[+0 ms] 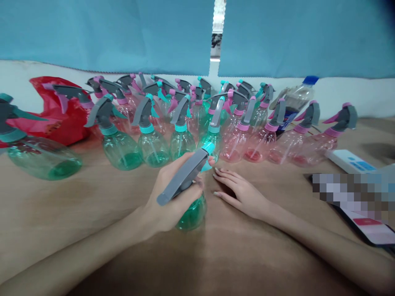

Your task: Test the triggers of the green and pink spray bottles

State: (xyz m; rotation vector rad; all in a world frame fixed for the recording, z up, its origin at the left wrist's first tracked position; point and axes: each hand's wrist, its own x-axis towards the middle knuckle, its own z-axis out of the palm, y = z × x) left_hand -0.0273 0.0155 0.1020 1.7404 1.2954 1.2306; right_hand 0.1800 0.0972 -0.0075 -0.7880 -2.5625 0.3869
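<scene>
My left hand is wrapped round the neck of a green spray bottle with a grey and turquoise trigger head. The bottle is upright, its nozzle pointing away from me. Just to its right, my right hand lies on the wooden table with fingers stretched out, holding nothing. Beyond both hands stands a front row of spray bottles: green ones such as this green bottle towards the left, pink ones such as this pink bottle towards the right. More spray bottles crowd behind them, partly hidden.
A red plastic bag lies at the back left. At the back right is a clear bottle with a blue cap. A phone, partly pixelated, and a white box lie on the right. Blue cloth covers the wall.
</scene>
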